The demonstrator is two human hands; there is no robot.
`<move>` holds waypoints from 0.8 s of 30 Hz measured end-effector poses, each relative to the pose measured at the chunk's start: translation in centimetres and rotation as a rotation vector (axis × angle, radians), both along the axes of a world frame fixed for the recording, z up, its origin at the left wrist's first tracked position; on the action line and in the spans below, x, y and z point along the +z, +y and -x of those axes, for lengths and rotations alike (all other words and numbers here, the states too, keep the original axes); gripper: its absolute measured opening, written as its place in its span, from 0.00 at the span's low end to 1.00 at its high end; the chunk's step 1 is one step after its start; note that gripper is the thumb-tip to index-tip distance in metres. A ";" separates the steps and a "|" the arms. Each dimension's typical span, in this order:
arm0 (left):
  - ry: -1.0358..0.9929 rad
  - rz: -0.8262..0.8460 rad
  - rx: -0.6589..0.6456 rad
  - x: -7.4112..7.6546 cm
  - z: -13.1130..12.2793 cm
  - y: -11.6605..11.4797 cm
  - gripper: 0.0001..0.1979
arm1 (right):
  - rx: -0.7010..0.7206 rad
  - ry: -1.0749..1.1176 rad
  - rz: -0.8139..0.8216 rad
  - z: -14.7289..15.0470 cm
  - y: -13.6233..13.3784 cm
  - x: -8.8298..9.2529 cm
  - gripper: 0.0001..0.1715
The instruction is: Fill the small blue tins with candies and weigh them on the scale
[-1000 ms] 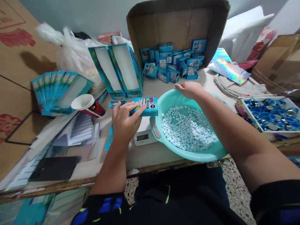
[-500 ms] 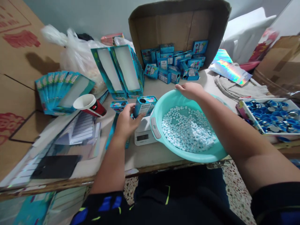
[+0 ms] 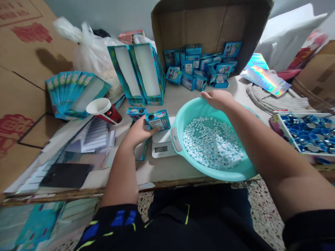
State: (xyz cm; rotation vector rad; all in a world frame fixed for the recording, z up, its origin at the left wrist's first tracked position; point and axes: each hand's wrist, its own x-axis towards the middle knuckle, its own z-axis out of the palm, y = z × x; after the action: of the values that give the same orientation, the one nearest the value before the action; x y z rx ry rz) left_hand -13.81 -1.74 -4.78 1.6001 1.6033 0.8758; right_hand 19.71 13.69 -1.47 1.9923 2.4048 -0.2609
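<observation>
My left hand (image 3: 138,131) grips a small blue tin (image 3: 157,119) and holds it upright over a white kitchen scale (image 3: 161,146); the tin's round opening faces up. My right hand (image 3: 217,98) rests on the far rim of a turquoise basin (image 3: 209,115), its fingers curled over the edge. Several small white-blue tablets (image 3: 213,146) fill the basin. A second small blue tin (image 3: 136,112) stands just behind my left hand.
A cardboard box (image 3: 209,31) on its side holds several blue tins at the back. Flat blue cartons (image 3: 141,75) lean upright left of it. A paper cup (image 3: 103,109) lies on its side. A tray of blue caps (image 3: 309,130) sits at the right. A dark phone (image 3: 66,175) lies near the front edge.
My left hand turned the blue tin from lying flat to upright with its opening up and drew it slightly toward me over the scale. My right hand stayed on the basin's rim.
</observation>
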 end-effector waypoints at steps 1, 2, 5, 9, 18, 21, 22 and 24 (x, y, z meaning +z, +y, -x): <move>0.017 -0.023 0.029 0.2 0.0 0.0 0.38 | -0.002 0.003 -0.007 0.0 0.0 0.0 0.45; 0.023 -0.052 0.058 0.3 -0.1 -0.1 0.40 | -0.001 0.007 -0.013 -0.1 0.0 0.0 0.45; -0.036 -0.134 0.112 0.8 -0.3 -0.2 0.42 | 0.004 0.005 -0.009 -0.1 0.0 0.1 0.45; -0.084 -0.226 0.117 1.0 -0.6 -0.3 0.37 | -0.003 0.006 -0.002 0.0 0.0 0.1 0.45; -0.090 -0.421 0.177 1.0 -1.0 -0.3 0.27 | -0.005 -0.004 -0.003 0.0 0.0 0.2 0.45; 0.039 -0.591 0.240 1.1 -1.9 -0.6 0.18 | -0.012 -0.008 0.006 0.1 -0.1 0.3 0.45; 0.094 -0.703 0.251 1.2 -2.5 -0.8 0.14 | -0.012 -0.008 0.007 0.2 -0.1 0.3 0.45; 0.164 -0.967 0.146 1.1 -4.2 -1.4 0.07 | -0.015 -0.010 0.002 0.2 0.0 0.2 0.45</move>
State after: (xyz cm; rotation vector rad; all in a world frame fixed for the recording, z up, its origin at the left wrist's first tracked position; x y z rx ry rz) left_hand -9.62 -3.13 -3.66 2.2368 1.4882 1.8202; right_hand 19.49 13.72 -1.30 2.0070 2.3840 -0.2526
